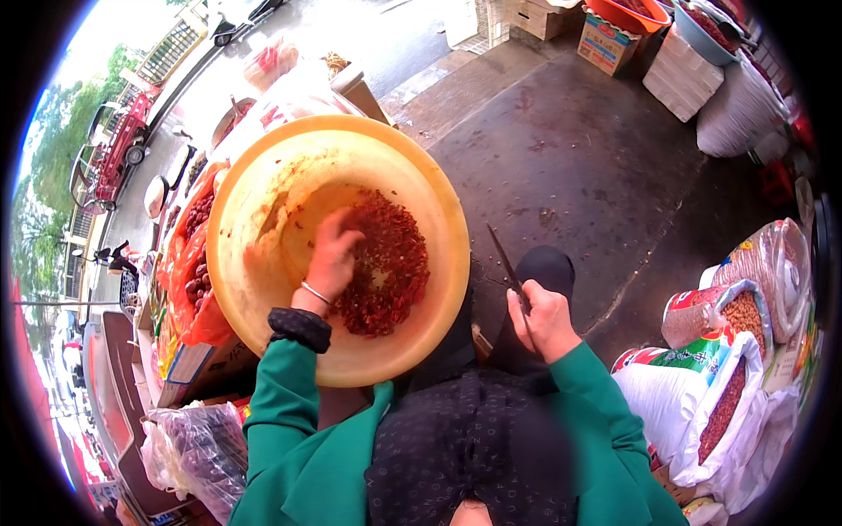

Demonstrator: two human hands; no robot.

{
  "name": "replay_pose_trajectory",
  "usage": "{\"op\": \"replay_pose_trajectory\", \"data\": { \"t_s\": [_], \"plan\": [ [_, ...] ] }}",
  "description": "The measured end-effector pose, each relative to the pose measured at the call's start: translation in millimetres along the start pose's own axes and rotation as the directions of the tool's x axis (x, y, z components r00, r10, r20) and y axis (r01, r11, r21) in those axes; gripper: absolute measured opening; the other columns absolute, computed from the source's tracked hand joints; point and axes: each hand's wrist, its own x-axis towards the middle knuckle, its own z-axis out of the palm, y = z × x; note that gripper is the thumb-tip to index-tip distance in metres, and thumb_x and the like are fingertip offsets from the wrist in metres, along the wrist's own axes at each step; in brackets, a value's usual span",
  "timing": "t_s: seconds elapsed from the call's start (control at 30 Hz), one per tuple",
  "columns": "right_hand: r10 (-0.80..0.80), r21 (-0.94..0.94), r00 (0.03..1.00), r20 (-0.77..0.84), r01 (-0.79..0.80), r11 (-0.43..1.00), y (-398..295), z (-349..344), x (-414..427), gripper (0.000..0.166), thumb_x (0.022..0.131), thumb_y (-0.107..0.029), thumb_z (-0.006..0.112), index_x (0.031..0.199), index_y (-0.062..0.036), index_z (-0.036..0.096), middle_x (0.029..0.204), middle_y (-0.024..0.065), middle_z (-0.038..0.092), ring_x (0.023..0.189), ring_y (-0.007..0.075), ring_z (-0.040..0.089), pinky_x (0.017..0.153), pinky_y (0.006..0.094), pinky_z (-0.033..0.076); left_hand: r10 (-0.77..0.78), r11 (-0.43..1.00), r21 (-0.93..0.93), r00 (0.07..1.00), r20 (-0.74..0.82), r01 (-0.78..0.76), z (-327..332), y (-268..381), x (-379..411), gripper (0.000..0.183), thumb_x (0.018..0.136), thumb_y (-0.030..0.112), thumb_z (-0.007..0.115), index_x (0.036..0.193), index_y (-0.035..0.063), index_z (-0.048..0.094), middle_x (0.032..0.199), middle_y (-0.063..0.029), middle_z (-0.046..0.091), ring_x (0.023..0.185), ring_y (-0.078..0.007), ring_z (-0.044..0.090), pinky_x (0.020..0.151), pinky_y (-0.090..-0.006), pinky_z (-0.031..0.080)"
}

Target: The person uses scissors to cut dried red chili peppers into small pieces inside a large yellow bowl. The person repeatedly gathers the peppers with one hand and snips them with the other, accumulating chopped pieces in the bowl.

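Note:
A large yellow plastic basin (335, 135) is tilted in front of me on the left. Chopped dried red chili (395, 263) lies in a heap on its right inner side. Over the heap's left edge is my left hand (334, 253), its fingers curled and slightly blurred; whether it pinches any chili cannot be told. My right hand (544, 319) is outside the basin, to its right, closed around a long, narrow, dark tool (503, 256), perhaps a knife or scissors, which points up and away from me. Its handle is mostly hidden by the fingers.
Red plastic bags of dried red dates (198, 283) stand left of the basin. Open sacks of peanuts (744, 314) and red beans or nuts (723, 407) stand at the lower right. An orange basin (631, 16) on a carton and a foam box (684, 79) are at the upper right.

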Motion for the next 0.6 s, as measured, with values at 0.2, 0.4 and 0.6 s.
{"op": "replay_pose_trajectory", "data": {
  "t_s": [0.2,0.4,0.6],
  "plan": [
    [-0.045,-0.003,0.997,0.057,0.045,0.999,0.9,10.9,6.8,0.022,0.085,-0.013,0.066,0.071,-0.0047,0.052,0.057,0.0168,0.057,0.052,0.0366,0.060,0.047,0.0421,0.047,-0.332,0.943,0.077,0.924,0.190,0.323,-35.4,-6.8,-54.9,0.027,0.076,0.004,0.067,0.102,0.0009,0.059,0.113,-0.0234,0.056,0.103,-0.0405,0.056,0.090,-0.0436,0.048],
    [-0.068,0.062,0.996,0.065,0.064,0.996,-4.0,22.8,11.1,0.026,0.086,-0.010,0.066,0.069,-0.0017,0.050,0.054,0.0175,0.050,0.048,0.0350,0.055,0.045,0.0376,0.041,-0.325,0.906,-0.037,0.748,0.579,0.422,-34.2,80.3,-81.0,0.037,0.078,0.013,0.071,0.106,-0.0029,0.052,0.106,-0.0280,0.057,0.101,-0.0442,0.056,0.086,-0.0483,0.047],
    [-0.063,0.040,0.994,0.084,0.060,0.997,-5.9,16.5,11.3,0.026,0.086,-0.010,0.067,0.069,-0.0019,0.050,0.054,0.0165,0.051,0.048,0.0348,0.055,0.045,0.0376,0.041,-0.212,0.922,-0.230,0.904,0.370,0.311,14.5,73.5,-59.5,0.026,0.079,0.004,0.066,0.103,0.0014,0.056,0.103,-0.0216,0.054,0.096,-0.0412,0.055,0.081,-0.0453,0.048]
  ]
}}
